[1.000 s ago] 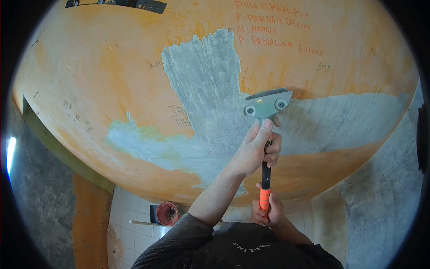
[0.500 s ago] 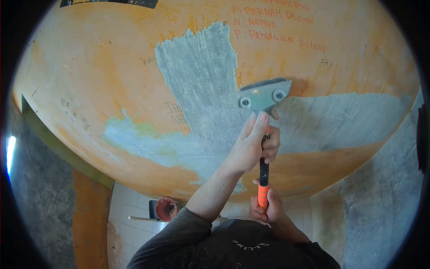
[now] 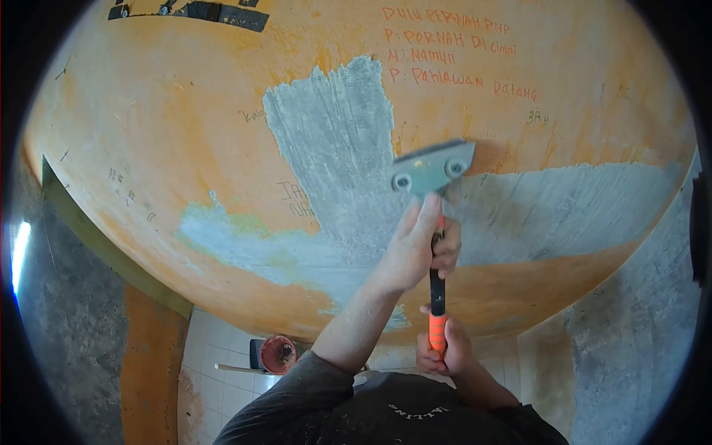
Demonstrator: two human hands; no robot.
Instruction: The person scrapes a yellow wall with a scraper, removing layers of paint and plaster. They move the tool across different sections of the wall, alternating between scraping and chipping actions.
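A long-handled scraper (image 3: pixel 432 169) with a wide flat blade and two round screws lies against the wall, at the border between orange paint and scraped grey surface. My left hand (image 3: pixel 419 248) is wrapped round the upper shaft just below the scraper head, its thumb pointing up at the head. Lower down, my right hand (image 3: pixel 447 350) grips the orange handle end (image 3: pixel 437 331). The wall's bare grey patch (image 3: pixel 334 133) runs upward left of the blade, and a grey band (image 3: pixel 549 215) stretches to the right. The blade's edge is slightly blurred.
Red handwriting (image 3: pixel 452 55) marks the orange wall above. A dark stencil-like strip (image 3: pixel 189 11) is at the upper left. On the tiled floor (image 3: pixel 215 356) stands a reddish bucket (image 3: pixel 279 354), with a pale stick (image 3: pixel 233 367) beside it. Grey side walls (image 3: pixel 630 334) flank the space.
The view has tilted up a little, so the wall sits lower in it. The scraper has shifted slightly left along the wall. Both hands keep their hold.
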